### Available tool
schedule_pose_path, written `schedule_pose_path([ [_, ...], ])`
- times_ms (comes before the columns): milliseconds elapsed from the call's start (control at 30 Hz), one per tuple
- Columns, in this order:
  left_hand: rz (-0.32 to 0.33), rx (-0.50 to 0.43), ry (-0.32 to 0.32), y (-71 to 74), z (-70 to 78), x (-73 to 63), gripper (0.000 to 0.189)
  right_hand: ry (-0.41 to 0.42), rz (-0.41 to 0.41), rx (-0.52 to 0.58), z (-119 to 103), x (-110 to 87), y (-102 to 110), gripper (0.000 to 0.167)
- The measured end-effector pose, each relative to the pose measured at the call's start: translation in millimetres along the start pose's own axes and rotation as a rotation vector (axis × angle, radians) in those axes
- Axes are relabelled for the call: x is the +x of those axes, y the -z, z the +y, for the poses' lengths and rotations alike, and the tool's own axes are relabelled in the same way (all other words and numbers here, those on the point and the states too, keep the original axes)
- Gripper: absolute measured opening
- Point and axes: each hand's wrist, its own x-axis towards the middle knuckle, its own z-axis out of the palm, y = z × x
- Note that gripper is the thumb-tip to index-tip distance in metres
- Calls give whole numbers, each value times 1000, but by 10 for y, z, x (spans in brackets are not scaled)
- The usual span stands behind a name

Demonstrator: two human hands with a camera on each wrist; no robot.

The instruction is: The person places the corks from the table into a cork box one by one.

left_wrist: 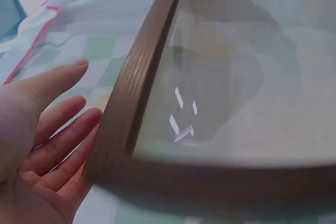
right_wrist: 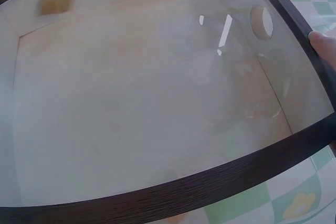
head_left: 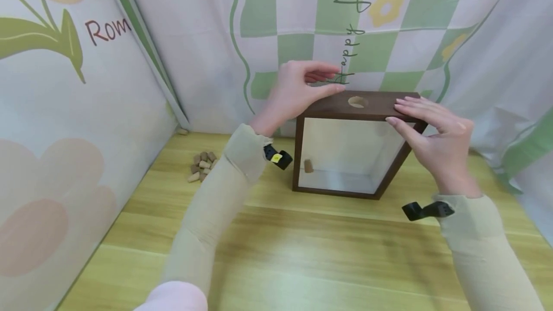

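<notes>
Head view: the box (head_left: 339,152) stands at one o'clock, the right hand (head_left: 445,138) gripping its top corner, presumably steadying it; the loosely open left hand (head_left: 295,90), empty, is near the hole (head_left: 357,102), and cloths (head_left: 298,8) read "Happy" and "Rom". Left wrist: fingers (left_wrist: 65,137) part beside the box, contact unclear. Right wrist: a brown plug (right_wrist: 55,3) shows inside at ten o'clock.

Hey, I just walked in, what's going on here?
A person's right hand holds the top edge of a clear-fronted wooden box standing on the table. The left hand is near the round hole in its top. One cork-like piece is inside; a pile of similar pieces lies to the left.
</notes>
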Motion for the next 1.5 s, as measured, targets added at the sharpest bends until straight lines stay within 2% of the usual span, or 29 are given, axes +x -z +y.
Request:
schedule_pose_path([
  [67, 42, -22, 19, 123, -34, -98, 38, -1, 7, 4, -11, 3, -6, 28],
  [133, 84, 0, 30, 267, -86, -219, 39, 0, 14, 13, -22, 7, -15, 27],
  [300, 181, 125, 86, 663, -312, -594, 42, 3, 17, 22, -53, 16, -22, 26],
  [433, 250, 108, 210, 920, -597, -927, 46, -5, 19, 22, -79, 23, 0, 26],
  [567, 316, 63, 328, 1098, -937, -1267, 45, -13, 17, 20, -117, 34, 22, 25],
  [633, 322, 96, 376, 1167, -1102, -1435, 43, -15, 18, 24, -149, 40, 23, 25],
  [833, 272, 163, 472, 1285, -1519, -1932, 44, -20, 30, 36, -215, 46, 20, 24],
  [1000, 261, 178, 494, 1338, -1750, -2306, 38, -19, 24, 37, -205, 54, 0, 25],
  [1133, 237, 209, 523, 1352, -1853, -2529, 34, -15, -5, 12, -134, 40, 15, 27],
  [1300, 215, 273, 563, 1359, -1961, -2697, 34, -17, -16, 2, -54, 25, 17, 31],
  [1500, 178, 301, 588, 1368, -2060, -2747, 37, -13, 2, 12, -40, 21, 25, 31],
])
